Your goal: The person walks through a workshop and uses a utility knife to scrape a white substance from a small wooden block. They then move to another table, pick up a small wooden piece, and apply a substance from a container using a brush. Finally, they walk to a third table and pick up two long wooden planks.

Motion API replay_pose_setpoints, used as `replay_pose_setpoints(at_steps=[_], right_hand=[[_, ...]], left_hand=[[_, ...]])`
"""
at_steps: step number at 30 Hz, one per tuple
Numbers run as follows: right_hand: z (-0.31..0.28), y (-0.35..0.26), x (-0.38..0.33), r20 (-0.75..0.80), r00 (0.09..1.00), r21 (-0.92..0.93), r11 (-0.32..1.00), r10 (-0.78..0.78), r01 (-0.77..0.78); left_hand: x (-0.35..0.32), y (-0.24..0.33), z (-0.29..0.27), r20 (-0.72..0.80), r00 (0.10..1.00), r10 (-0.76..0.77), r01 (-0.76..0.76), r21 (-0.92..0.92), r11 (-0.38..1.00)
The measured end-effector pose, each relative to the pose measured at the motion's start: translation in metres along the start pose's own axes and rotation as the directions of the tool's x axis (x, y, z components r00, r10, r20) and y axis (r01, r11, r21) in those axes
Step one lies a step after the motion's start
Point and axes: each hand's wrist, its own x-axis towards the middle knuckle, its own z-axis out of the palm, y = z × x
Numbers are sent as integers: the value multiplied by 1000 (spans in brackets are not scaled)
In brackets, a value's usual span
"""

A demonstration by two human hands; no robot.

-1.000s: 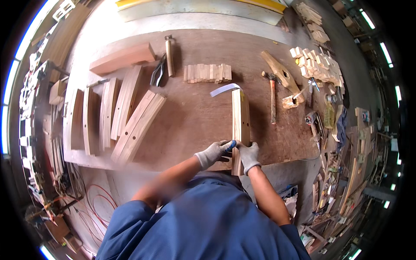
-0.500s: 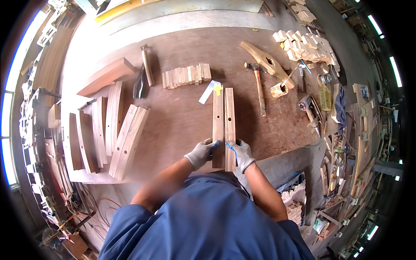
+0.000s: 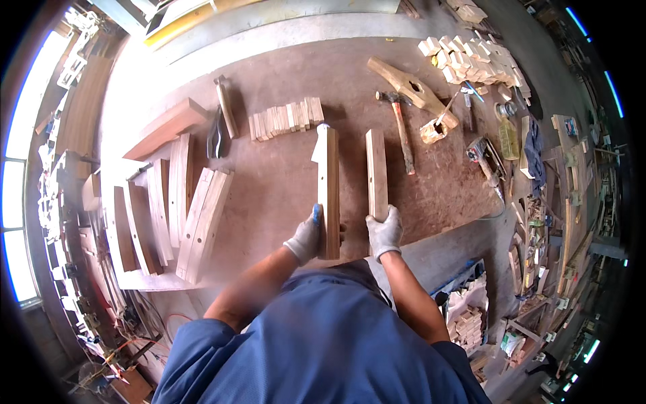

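My gloved left hand is closed around the near part of a long wooden bar that has a small hole in its side. To the right, my gloved right hand grips the near end of a second wooden bar. A gap now lies between the two bars, which point away from me over the brown worktable. Behind the left bar's far end, a pale flat piece partly shows.
Several wooden bars lie at the left. A row of small wood blocks, pliers and a hammer sit farther back. At right are another hammer, a carved wooden piece, stacked blocks and a bottle.
The two bars, side by side before, have been moved apart and turned. The left one went slightly left, the right one right. The yellow mark by the left bar's end no longer shows.
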Motion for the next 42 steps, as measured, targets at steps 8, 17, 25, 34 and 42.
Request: replay_pose_setpoints(at_steps=[8, 17, 25, 34, 42], right_hand=[[0, 8, 7, 88, 993, -315, 943, -83, 107], [-13, 18, 3, 158, 987, -345, 937, -7, 62], [-45, 17, -34, 310, 948, -401, 914, 73, 61], [-41, 41, -39, 280, 956, -206, 978, 86, -28], [-87, 42, -26, 805, 536, 467, -286, -254, -837]], left_hand=[[-3, 2, 6, 68, 997, 28, -35, 102, 994], [-14, 17, 15, 160, 986, -41, 22, 118, 993], [-12, 9, -18, 98, 995, -25, 26, -9, 1000], [-13, 5, -27, 40, 999, 25, -28, 67, 997], [-13, 5, -28, 81, 997, -8, 2, 72, 997]])
